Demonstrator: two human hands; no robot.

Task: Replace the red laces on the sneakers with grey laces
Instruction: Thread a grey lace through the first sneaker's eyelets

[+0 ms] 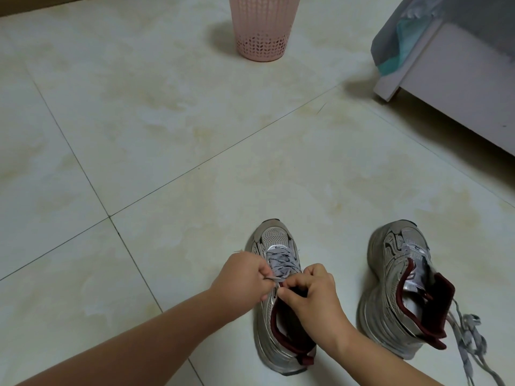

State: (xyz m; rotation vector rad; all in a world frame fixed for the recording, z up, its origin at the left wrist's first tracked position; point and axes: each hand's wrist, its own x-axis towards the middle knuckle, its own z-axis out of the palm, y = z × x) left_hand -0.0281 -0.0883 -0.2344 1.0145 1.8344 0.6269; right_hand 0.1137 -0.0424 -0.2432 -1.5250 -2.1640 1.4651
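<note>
Hands (278,285) pinching grey lace (281,261) (basket (264,29) beyond)

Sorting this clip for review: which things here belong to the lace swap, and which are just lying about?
Part of the job:
left sneaker, grey lace being threaded
right sneaker, its grey lace trailing loose on the floor
left hand and right hand, both pinching lace at the left sneaker

Just lying about:
pink basket
white furniture with cloth on top
</note>
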